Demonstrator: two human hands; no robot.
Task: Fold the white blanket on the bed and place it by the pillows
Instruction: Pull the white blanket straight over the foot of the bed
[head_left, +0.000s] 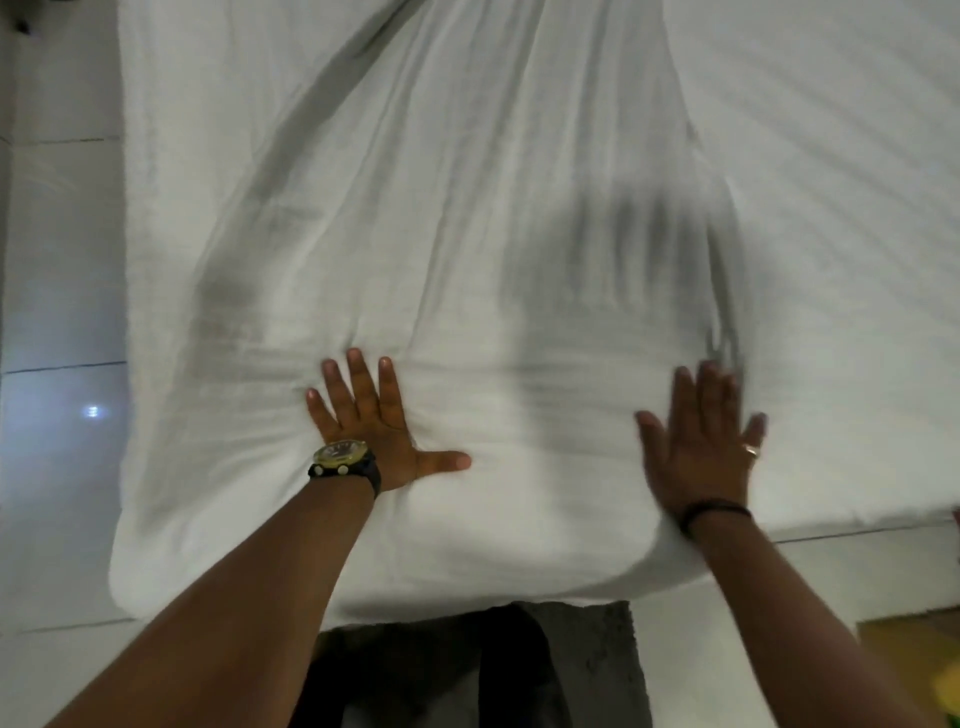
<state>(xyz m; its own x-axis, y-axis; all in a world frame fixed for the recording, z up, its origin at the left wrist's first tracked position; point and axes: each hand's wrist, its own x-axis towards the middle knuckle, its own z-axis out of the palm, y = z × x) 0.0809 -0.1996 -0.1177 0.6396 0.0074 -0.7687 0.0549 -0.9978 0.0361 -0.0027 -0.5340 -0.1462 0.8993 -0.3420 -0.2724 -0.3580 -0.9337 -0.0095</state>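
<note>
Nearest the camera, two bare forearms reach forward from the bottom edge, over a dark grey mat (587, 670) and the person's dark legs at the foot of the bed. One soft white woven blanket (415, 270) lies on the bed, its near edge rounded and hanging slightly over the end of the mattress just ahead of the mat. Its long axis runs away from the viewer, up the picture towards the far end of the bed, and it narrows a little as it goes; long creases run the same way.

There are two hands, both on the blanket's near part. The left hand (376, 421) lies palm down with its four fingers straight and spread and the thumb stretched out to the right, pressing flat on the cloth, which puckers around the fingertips. On that wrist sits one chunky black watch with a yellow face (343, 460). The right hand (701, 441) (blurred) is likewise flat and spread, fingers pointing away, near the blanket's right edge; it grips nothing. It wears one gold ring (750, 450) on a finger and one thin black band (714, 512) round the wrist.

To the right of the blanket the white striped bed sheet (852, 208) shows bare. To the left, pale glossy floor tiles (57, 312) run alongside the bed.
</note>
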